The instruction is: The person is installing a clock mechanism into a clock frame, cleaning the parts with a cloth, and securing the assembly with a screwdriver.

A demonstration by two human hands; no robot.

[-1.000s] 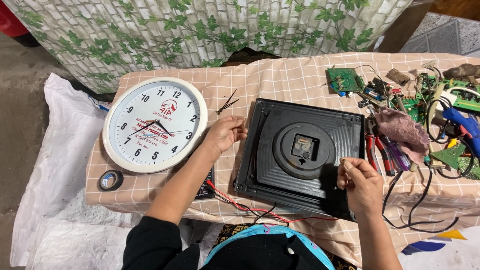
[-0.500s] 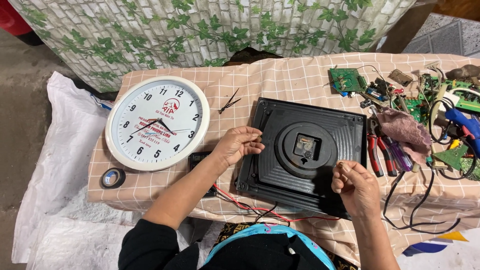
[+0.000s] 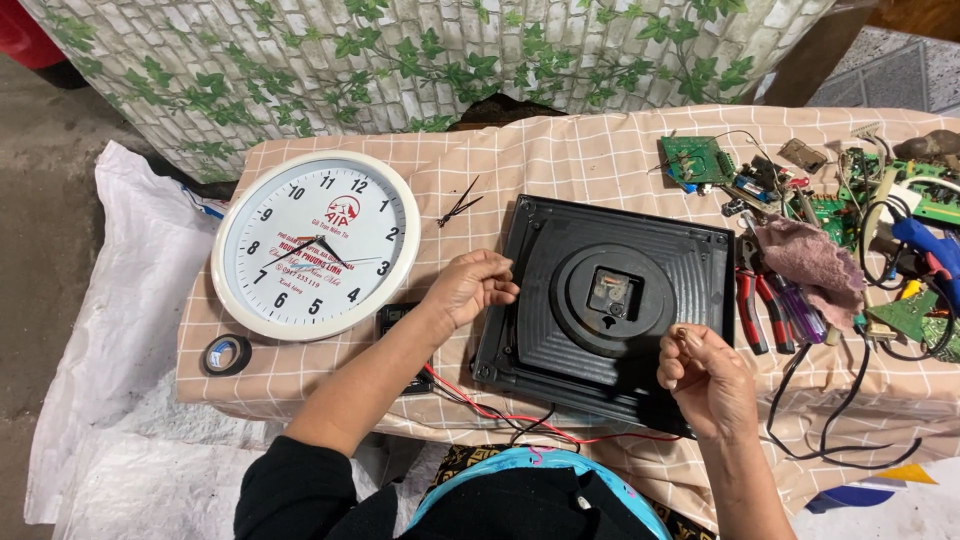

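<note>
The left hand [image 3: 470,287] is laid with curled fingers on the left edge of a square black clock back [image 3: 610,315], which is gripped there between thumb and fingers. The right hand [image 3: 708,378] is held just over the lower right part of the same black panel, its fingertips pinched together on something very small; what is pinched cannot be made out. The clock back is lying flat, face down, on a checked tablecloth [image 3: 560,160], near the front edge of the table, with a small clock movement [image 3: 612,295] seen in the round recess at its middle.

Red and black wires [image 3: 500,412] are seen running out from under the panel's lower left corner, beside a small dark box [image 3: 398,320] that is partly hidden by the left forearm. To the left, a round white wall clock [image 3: 316,245] is lying face up, and a roll of black tape [image 3: 227,354] is placed near its lower edge. Loose black clock hands [image 3: 458,205] are lying between the two clocks. On the right, red-handled pliers [image 3: 750,305], a purple rag [image 3: 808,258], green circuit boards [image 3: 697,158] and tangled cables are spread about.
</note>
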